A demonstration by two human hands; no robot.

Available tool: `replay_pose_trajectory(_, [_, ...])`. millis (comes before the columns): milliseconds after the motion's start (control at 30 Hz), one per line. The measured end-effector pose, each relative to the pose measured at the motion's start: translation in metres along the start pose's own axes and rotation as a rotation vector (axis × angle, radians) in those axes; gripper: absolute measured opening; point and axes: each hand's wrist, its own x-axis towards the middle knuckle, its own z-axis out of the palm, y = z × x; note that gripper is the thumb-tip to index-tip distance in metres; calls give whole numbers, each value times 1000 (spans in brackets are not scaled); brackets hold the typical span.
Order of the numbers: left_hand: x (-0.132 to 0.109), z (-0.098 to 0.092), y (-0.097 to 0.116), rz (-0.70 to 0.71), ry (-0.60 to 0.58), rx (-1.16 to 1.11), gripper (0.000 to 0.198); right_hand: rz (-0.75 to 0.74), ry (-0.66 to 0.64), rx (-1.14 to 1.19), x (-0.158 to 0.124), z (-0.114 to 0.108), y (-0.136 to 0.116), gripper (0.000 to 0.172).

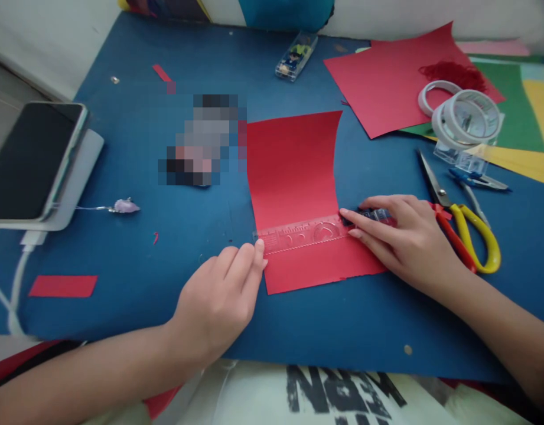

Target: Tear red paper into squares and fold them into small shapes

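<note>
A red sheet of paper [293,165] lies on the blue table, its far end curling up. Across its lower part rests a clear plastic ruler [302,232] with cut-out shapes. My left hand [222,289] has its fingers curled together, the tips pressing on the ruler's left end. At the ruler's right end is my right hand [404,236], fingers stretched out, with fingertips on the ruler and paper. Beneath its fingers sits a small dark object [373,216], partly covered; I cannot make out what it is.
Scissors [466,221] with red and yellow handles and a blue tool [479,179] lie right. Tape rolls [469,118] sit near coloured sheets [387,88]. A phone [32,159] on a white block is left, by a red strip [63,286]. A clear case [297,56] lies at the back.
</note>
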Motion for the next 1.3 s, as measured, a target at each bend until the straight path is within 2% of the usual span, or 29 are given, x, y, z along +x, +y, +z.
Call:
replay_pose_trajectory(300, [2, 0, -2, -48, -31, -184, 23, -16, -6, 27, -1, 0, 4, 30])
replay_pose_trajectory(633, [2, 1, -5, -45, -48, -194, 25, 32, -16, 61, -3, 2, 4, 31])
replay_pose_trajectory(1167, [3, 1, -5, -9, -58, -191, 26, 37, -38, 83, -3, 1, 4, 31])
replay_pose_trajectory(1300, [3, 1, -6, -11, -65, -175, 27, 8, -10, 53, -2, 1, 5, 30])
